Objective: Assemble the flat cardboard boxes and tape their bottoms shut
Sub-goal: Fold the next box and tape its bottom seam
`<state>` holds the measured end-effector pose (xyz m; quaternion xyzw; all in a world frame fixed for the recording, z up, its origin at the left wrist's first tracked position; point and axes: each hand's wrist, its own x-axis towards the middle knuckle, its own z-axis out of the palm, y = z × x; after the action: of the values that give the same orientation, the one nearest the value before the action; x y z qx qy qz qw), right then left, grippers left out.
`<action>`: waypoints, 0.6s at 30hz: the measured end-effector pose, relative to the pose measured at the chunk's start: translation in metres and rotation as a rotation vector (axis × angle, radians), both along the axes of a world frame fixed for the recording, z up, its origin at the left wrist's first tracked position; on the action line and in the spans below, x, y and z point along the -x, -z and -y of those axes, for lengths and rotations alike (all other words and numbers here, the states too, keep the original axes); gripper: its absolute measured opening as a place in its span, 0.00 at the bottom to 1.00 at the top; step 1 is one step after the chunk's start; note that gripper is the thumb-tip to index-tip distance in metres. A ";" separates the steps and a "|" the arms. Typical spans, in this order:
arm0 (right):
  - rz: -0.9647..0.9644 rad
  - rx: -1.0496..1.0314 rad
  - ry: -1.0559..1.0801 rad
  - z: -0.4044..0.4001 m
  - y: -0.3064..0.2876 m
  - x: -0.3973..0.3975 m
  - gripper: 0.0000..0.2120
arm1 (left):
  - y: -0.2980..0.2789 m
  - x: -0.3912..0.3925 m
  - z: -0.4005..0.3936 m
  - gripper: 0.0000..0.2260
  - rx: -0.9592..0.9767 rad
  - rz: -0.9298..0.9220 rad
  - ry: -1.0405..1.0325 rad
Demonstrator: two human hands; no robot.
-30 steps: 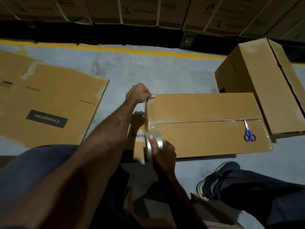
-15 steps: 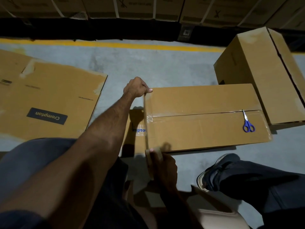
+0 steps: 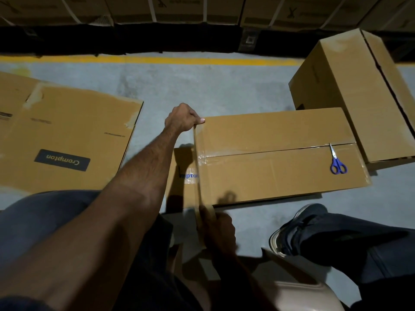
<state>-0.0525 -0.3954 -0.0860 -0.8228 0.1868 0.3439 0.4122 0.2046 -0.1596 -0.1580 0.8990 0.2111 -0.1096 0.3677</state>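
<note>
An assembled cardboard box (image 3: 278, 173) lies bottom-up on the floor, its centre seam covered by clear tape. My left hand (image 3: 183, 117) pinches the tape end against the box's far left corner. A strip of tape (image 3: 197, 167) runs from there along the left edge toward me. My right hand (image 3: 219, 227) grips the tape roll (image 3: 203, 212) just past the box's near edge, in shadow. Blue-handled scissors (image 3: 336, 161) lie on the box near its right end.
Flat cardboard sheets (image 3: 62, 140) with a Crompton label lie on the left. A second assembled box (image 3: 357, 90) stands at the right rear. My legs and a shoe (image 3: 298, 223) are at the bottom. Strapped cartons (image 3: 202, 10) line the back beyond a yellow floor line.
My right hand has drawn the tape roll toward me, off the box top and below its near edge, lengthening the strip. My left hand has stayed on the far corner.
</note>
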 end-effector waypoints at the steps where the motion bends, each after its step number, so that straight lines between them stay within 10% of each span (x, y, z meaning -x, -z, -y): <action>1: -0.014 0.007 0.009 0.004 0.000 -0.002 0.29 | 0.000 0.000 0.000 0.14 -0.001 -0.001 0.003; 18: -0.179 -0.068 -0.043 0.002 0.015 -0.017 0.19 | 0.002 -0.002 0.000 0.14 0.015 0.011 -0.004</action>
<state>-0.0357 -0.3970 -0.1005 -0.7782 0.1931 0.4309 0.4142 0.2064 -0.1592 -0.1599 0.8964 0.2103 -0.1054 0.3757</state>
